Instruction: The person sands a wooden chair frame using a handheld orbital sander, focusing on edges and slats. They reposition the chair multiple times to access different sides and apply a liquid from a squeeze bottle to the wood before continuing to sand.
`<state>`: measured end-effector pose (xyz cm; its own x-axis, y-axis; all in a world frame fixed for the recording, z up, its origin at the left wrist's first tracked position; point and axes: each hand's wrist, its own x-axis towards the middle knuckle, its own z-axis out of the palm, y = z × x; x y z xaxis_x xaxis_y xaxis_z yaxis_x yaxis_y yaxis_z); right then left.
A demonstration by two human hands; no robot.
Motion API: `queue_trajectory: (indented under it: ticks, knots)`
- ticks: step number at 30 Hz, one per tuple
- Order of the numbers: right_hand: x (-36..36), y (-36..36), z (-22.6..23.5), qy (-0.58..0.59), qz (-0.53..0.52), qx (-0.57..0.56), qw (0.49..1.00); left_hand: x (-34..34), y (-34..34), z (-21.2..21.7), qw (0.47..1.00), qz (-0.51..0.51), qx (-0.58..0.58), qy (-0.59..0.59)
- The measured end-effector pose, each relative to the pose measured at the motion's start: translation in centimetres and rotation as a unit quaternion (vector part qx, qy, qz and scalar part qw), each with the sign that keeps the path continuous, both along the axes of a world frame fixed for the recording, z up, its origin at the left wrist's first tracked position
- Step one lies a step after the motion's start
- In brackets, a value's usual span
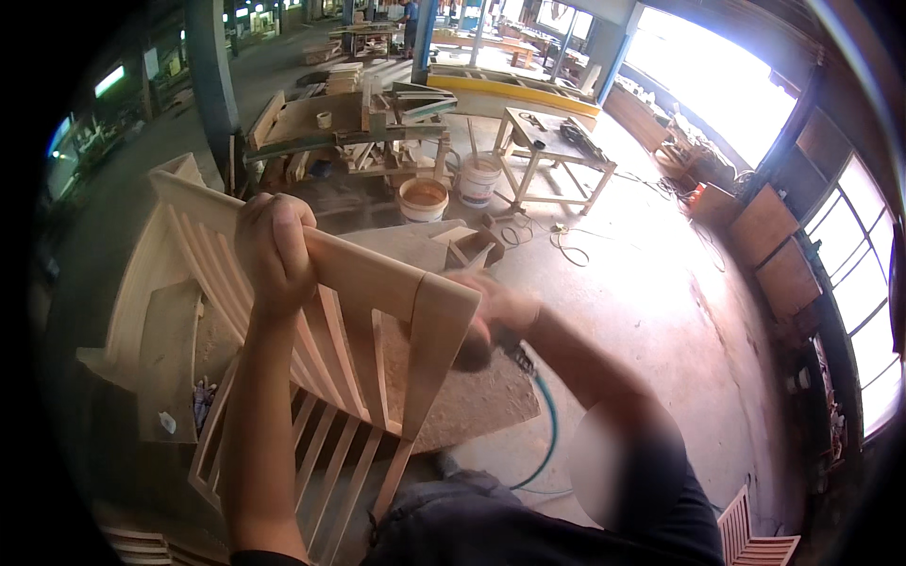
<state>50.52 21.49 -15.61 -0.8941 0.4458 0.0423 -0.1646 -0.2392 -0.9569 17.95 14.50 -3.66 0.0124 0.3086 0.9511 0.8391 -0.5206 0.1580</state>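
Observation:
A bare-wood slatted chair (434,335) stands tilted before me, its back rail uppermost and its seat slats running down toward my body. My left hand (276,247) is closed over the top rail, fingers wrapped round it. At the rail's right end is my right hand (505,304), smeared by motion. It grips a dark, round-headed air sander (475,353), partly hidden behind the chair's corner post. A teal air hose (553,429) runs from the sander down to the floor. Whether its pad touches the wood is hidden.
Dusty board (491,406) lies under the chair. Beyond stand buckets (422,200), a cluttered workbench (311,141) and a small table (557,141) with tools. Cords (571,250) cross the floor. Another slatted piece (755,540) sits at lower right. A person (410,24) is far off.

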Motion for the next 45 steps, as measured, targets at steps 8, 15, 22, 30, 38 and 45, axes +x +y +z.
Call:
queue_trajectory:
  ticks: [8, 15, 22, 30, 38, 45]
  knots:
    - [0.3, -4.8, 0.6, -0.016, -0.173, -0.001, 0.985, -0.4, -0.1, -0.2, 1.0, 0.011, -0.015, -0.008]
    - [3.4, -8.7, 17.4, -0.067, -0.29, 0.374, 0.878, 0.0, 0.0, -0.2, 0.999, 0.028, -0.02, 0.015]
    - [0.0, -21.1, 16.3, -0.243, -0.37, 0.701, 0.558, -0.7, 0.4, -0.8, 0.999, 0.036, 0.002, 0.019]
    - [-1.1, -23.1, -0.3, -0.217, -0.3, 0.768, 0.522, -1.4, 1.0, -1.0, 0.998, 0.029, -0.059, 0.024]
    - [1.9, -25.2, -13.6, -0.43, -0.357, 0.316, 0.767, -0.7, 1.6, -2.9, 0.999, 0.021, 0.034, 0.012]
    - [4.4, -16.0, -23.3, -0.493, -0.329, 0.332, 0.734, 2.5, -5.3, -4.4, 0.992, 0.023, -0.093, -0.076]
